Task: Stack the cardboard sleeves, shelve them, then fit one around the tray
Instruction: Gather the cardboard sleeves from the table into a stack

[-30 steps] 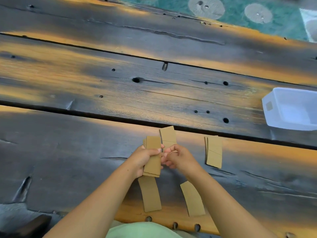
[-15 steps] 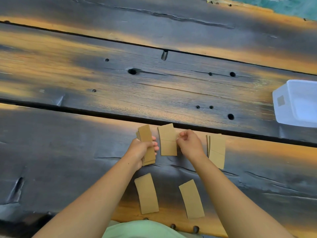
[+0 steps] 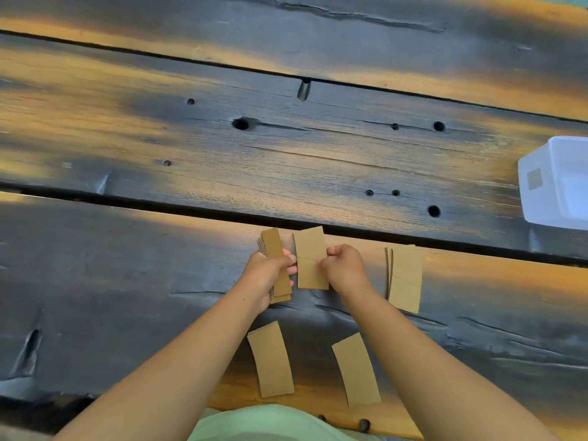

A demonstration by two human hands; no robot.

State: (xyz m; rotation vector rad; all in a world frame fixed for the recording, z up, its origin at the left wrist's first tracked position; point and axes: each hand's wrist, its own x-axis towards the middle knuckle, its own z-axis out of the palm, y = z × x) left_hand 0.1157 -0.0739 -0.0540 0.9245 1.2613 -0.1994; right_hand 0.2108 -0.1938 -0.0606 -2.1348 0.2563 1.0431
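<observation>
My left hand (image 3: 269, 272) grips a small stack of brown cardboard sleeves (image 3: 274, 246), held upright over the table. Just to its right, my right hand (image 3: 343, 265) pinches the right edge of a single flat sleeve (image 3: 310, 256) lying on the wood. Another pile of sleeves (image 3: 404, 278) lies to the right of that hand. Two loose sleeves rest nearer me, one on the left (image 3: 270, 359) and one on the right (image 3: 356, 369). The white plastic tray (image 3: 537, 183) stands at the right edge, partly out of frame.
The table is made of dark, weathered wooden planks (image 3: 222, 154) with gaps, knots and drilled holes. A deep gap (image 3: 159, 203) runs across just beyond the sleeves. My green shirt (image 3: 270, 424) shows at the bottom edge.
My hands have moved apart: the right hand drew one sleeve away from the left hand's stack and laid it flat beside it. The camera tilted down, cutting off the tray and the floor.
</observation>
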